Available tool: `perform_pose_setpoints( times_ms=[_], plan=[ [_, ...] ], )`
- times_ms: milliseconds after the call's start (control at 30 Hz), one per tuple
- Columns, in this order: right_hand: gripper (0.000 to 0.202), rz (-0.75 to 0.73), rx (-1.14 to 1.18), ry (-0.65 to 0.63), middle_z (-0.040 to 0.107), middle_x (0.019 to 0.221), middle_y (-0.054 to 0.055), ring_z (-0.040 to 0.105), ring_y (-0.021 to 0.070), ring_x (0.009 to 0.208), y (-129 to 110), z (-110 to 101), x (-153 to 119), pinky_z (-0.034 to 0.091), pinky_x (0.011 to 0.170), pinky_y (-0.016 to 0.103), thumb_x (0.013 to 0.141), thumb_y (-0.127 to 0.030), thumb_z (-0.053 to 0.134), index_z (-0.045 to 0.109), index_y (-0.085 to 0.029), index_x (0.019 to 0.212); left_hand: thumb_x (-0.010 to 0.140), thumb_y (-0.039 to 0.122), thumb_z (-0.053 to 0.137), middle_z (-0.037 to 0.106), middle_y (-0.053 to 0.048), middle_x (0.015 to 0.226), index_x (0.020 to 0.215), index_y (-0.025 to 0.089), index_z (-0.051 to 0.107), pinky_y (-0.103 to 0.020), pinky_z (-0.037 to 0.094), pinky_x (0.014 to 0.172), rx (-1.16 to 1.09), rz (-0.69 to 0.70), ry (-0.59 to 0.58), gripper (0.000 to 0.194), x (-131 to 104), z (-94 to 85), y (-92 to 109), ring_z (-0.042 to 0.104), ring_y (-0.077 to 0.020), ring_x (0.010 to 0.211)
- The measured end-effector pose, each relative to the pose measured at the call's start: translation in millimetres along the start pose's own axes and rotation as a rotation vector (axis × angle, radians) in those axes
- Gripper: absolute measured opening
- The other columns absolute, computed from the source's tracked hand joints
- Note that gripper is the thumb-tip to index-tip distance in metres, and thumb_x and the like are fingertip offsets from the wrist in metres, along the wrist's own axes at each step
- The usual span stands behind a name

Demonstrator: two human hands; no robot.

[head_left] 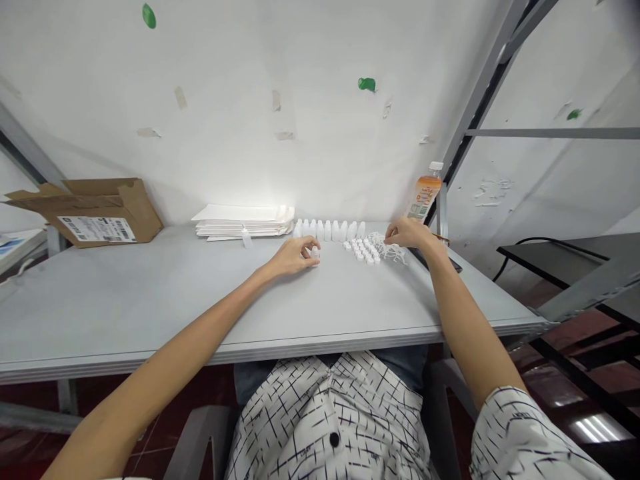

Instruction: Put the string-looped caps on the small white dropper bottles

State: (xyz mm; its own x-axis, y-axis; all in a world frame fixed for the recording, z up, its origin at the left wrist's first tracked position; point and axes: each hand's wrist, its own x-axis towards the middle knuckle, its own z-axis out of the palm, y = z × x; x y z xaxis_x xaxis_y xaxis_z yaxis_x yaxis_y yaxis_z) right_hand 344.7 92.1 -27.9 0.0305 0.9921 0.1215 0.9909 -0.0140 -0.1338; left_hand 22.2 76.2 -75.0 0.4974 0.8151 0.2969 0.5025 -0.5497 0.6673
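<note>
My left hand (293, 256) is closed around a small white dropper bottle (315, 253), held upright at the table's middle. My right hand (411, 233) has its fingers pinched together at a loose pile of thin white plastic pieces (395, 253). Whatever lies between those fingertips is too small to make out. Just left of that pile is a cluster of white caps (369, 251). Behind the caps and my left hand, a row of white dropper bottles (327, 231) stands along the wall. Another small bottle (247, 238), set apart, is left of my left hand.
A stack of white flat sheets or boxes (235, 222) lies against the wall. An open cardboard box (107, 213) is at the far left of the grey table (150, 300). An orange-labelled drink bottle (425, 192) stands behind my right hand, near a dark flat object (454, 265).
</note>
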Motion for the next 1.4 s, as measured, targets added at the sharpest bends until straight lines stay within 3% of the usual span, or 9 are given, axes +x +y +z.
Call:
perform_pose_setpoints(
  times_ms=[133,233,467,567,667,800,1000,1200,1400],
  plan=[
    [0.013,-0.001,-0.058,-0.073,0.077,0.087,0.008,0.069,0.0228,0.082,-4.8,2.8,0.2,0.046,0.068,0.029,0.073,-0.030,0.075,0.079,-0.020,0.080,0.074,0.037,0.068,0.073,-0.004,0.090,0.087,0.017,0.067,-0.029,0.052,0.073,-0.039,-0.004,-0.011,0.024,-1.1,3.8,-4.2,0.069,-0.0175,0.075],
    [0.011,-0.022,-0.077,-0.074,0.077,0.092,0.008,0.069,0.0233,0.086,-6.9,4.1,0.4,0.046,0.068,0.029,0.073,-0.025,0.073,0.079,-0.020,0.081,0.078,0.041,0.065,0.074,-0.005,0.094,0.078,0.017,0.066,-0.030,0.050,0.075,-0.008,0.011,-0.023,0.024,-1.4,5.2,-4.5,0.065,-0.0164,0.074],
    [0.014,0.007,0.122,0.046,0.070,0.061,0.004,0.068,0.0190,0.068,-6.9,-2.3,-1.6,0.044,0.063,0.027,0.078,-0.022,0.064,0.077,-0.017,0.080,0.089,0.046,0.051,0.066,-0.003,0.080,0.077,0.018,0.063,-0.031,0.046,0.071,0.117,0.012,0.023,0.033,-1.8,5.9,3.9,0.057,-0.0163,0.071],
    [0.013,-0.064,0.289,0.150,0.070,0.063,0.004,0.063,0.0151,0.058,-9.2,-6.8,-4.3,0.043,0.060,0.026,0.077,-0.021,0.063,0.075,-0.015,0.079,0.093,0.046,0.046,0.061,-0.003,0.076,0.076,0.018,0.058,-0.031,0.045,0.069,0.125,0.020,0.011,0.035,-2.6,5.7,9.5,0.055,-0.0162,0.070],
    [0.017,-0.202,0.547,0.186,0.073,0.073,0.007,0.057,0.0121,0.052,-19.9,-9.9,-10.8,0.043,0.054,0.025,0.077,-0.027,0.064,0.073,-0.013,0.082,0.094,0.046,0.044,0.060,-0.004,0.082,0.086,0.017,0.060,-0.029,0.047,0.062,0.043,0.001,-0.036,0.034,-4.5,6.7,15.2,0.060,-0.0164,0.070],
    [0.024,-0.399,0.731,0.128,0.070,0.071,0.007,0.054,0.0120,0.054,-49.7,-5.4,-23.6,0.041,0.052,0.024,0.076,-0.035,0.066,0.072,-0.013,0.081,0.096,0.046,0.043,0.063,-0.008,0.097,0.118,0.017,0.060,-0.026,0.046,0.052,-0.091,-0.049,-0.100,0.041,-7.3,8.2,21.7,0.063,-0.0164,0.072],
    [0.017,-0.564,0.600,0.180,0.070,0.072,0.002,0.055,0.0117,0.058,-86.3,14.1,-33.3,0.041,0.061,0.025,0.082,-0.028,0.059,0.072,-0.016,0.078,0.095,0.042,0.045,0.067,-0.010,0.113,0.127,0.017,0.061,-0.031,0.050,0.073,-0.034,0.003,-0.076,0.043,-7.9,8.2,23.7,0.062,-0.0170,0.079],
    [0.015,-0.608,0.524,0.163,0.071,0.074,0.002,0.055,0.0113,0.058,-89.5,22.5,-32.5,0.039,0.061,0.025,0.084,-0.024,0.059,0.072,-0.017,0.083,0.096,0.044,0.045,0.067,-0.013,0.119,0.132,0.015,0.060,-0.034,0.050,0.080,0.018,0.006,-0.067,0.049,-7.3,9.4,18.5,0.063,-0.0219,0.094],
    [0.018,-0.641,0.534,0.126,0.071,0.074,0.003,0.057,0.0107,0.056,-92.7,23.2,-36.2,0.041,0.061,0.024,0.086,-0.023,0.056,0.073,-0.016,0.089,0.095,0.042,0.047,0.067,-0.012,0.120,0.129,0.016,0.063,-0.032,0.049,0.077,0.015,0.049,-0.067,0.045,-6.9,9.0,18.3,0.062,-0.0209,0.094]
  ],
)
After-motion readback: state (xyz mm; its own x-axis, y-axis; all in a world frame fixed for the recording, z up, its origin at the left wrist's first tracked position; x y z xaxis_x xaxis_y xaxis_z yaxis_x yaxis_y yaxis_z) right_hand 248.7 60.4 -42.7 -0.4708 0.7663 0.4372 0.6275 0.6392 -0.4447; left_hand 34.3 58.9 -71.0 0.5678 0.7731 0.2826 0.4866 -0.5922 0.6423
